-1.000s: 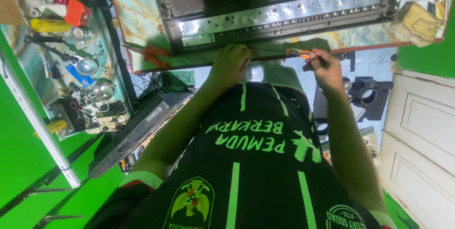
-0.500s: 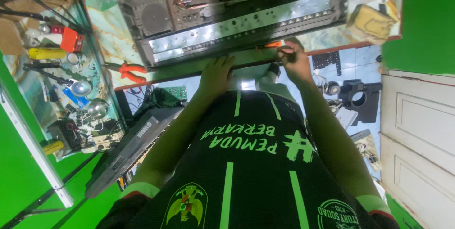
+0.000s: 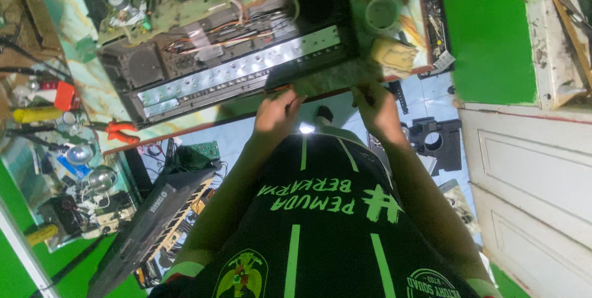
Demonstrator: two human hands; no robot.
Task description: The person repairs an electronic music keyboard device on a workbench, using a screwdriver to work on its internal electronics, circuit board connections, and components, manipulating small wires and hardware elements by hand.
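The left hand (image 3: 275, 115) and right hand (image 3: 374, 108) are resting at the near edge of the workbench (image 3: 246, 110), just in front of an opened keyboard chassis (image 3: 228, 57) lying with its circuit boards and wiring exposed, probably so the insides are reachable. The left fingers are curling narrowly around a thin orange-tipped tool (image 3: 290, 97); the right fingers are bending onto the bench edge, and whether they are holding anything cannot be told. Orange pliers (image 3: 120, 131) are lying left of the chassis, a pale sponge (image 3: 394, 56) to its right.
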